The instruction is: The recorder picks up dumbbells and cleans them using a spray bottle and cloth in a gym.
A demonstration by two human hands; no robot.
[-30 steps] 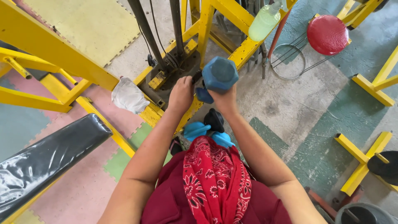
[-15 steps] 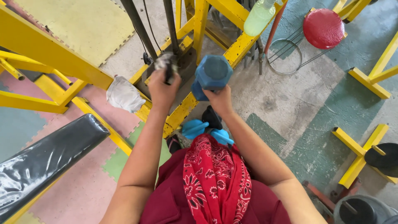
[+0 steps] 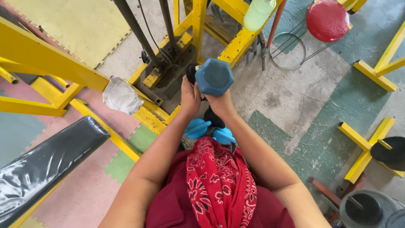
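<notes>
- Gym floor (image 3: 295, 97): bare concrete with green paint patches, foam mats at 9 and 11 o'clock.
- Yellow frame (image 3: 38, 52) runs across 9 to 12 o'clock; white rag (image 3: 121, 96) draped on its rail at 10.
- Black padded bench (image 3: 42, 162) at 8 o'clock.
- Dumbbell (image 3: 214, 77), blue hex head, held up just above centre, end facing camera.
- Right hand (image 3: 219, 103): grip closed around dumbbell handle from below.
- Left hand (image 3: 190, 97): touching dumbbell's left side, fingers on a dark part beside the head; can't tell if grip is closed.
- Blue shoes (image 3: 198, 128) just below the hands, at 6 of dumbbell.
- Red bandana (image 3: 219, 185) over maroon shirt, 6 o'clock.
- Red stool (image 3: 328, 20) at 1 o'clock, green bottle (image 3: 258, 12) at 12.
- Grey weight plate (image 3: 365, 209) at 4 o'clock.
</notes>
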